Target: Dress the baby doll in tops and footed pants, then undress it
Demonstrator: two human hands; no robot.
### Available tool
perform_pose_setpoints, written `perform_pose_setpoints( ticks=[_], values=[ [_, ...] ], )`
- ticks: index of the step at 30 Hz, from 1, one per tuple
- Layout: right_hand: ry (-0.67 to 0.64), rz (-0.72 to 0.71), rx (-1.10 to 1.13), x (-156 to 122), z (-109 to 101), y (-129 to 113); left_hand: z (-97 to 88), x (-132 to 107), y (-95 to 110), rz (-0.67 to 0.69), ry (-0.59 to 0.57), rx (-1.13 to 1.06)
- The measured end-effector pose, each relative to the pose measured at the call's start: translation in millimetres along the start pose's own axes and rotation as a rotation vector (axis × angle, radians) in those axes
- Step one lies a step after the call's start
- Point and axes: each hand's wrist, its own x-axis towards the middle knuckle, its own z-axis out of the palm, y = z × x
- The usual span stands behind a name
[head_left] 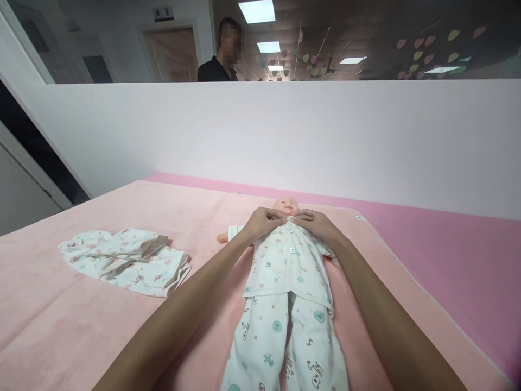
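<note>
A baby doll (286, 205) lies on its back, its head away from me. It wears a white printed buttoned shirt (280, 266) and matching trousers (264, 339). At the doll's neck, my left hand (265, 221) pinches the left side of the shirt's collar. My right hand (316, 224) has its fingers closed on the collar's other side, close to the left fingertips. Two buttons show down the shirt front below my hands. One doll hand (222, 238) sticks out of the sleeve at the left. The top fastening is partly hidden by my fingers.
Folded white printed baby clothes (126, 260) lie on the left of the pink mat (101, 336). A darker pink surface (448, 255) runs along the right. Behind stands a white wall (285, 136) with a window above it, where a person (217, 68) shows.
</note>
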Motion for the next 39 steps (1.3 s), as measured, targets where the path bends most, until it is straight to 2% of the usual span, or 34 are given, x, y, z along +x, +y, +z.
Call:
perform_pose_setpoints(
  ticks=[6,11,19,31,39],
  values=[
    [-0.018,-0.032,-0.029,0.1,0.3,-0.4,5.0,-5.9,8.2,-0.034,0.051,0.004],
    [0.011,-0.114,-0.142,-0.8,4.8,-0.5,5.5,-8.3,13.8,-0.055,0.044,0.018],
    [0.022,-0.128,-0.185,2.4,5.1,2.9,9.8,-2.0,3.1,0.002,0.095,0.078],
    [-0.126,-0.101,-0.250,7.4,-7.6,-0.3,14.2,5.7,-8.9,0.090,0.122,0.159],
    [-0.163,-0.073,-0.259,8.5,-9.5,1.5,14.7,7.1,-11.4,0.111,0.140,0.171]
  ],
)
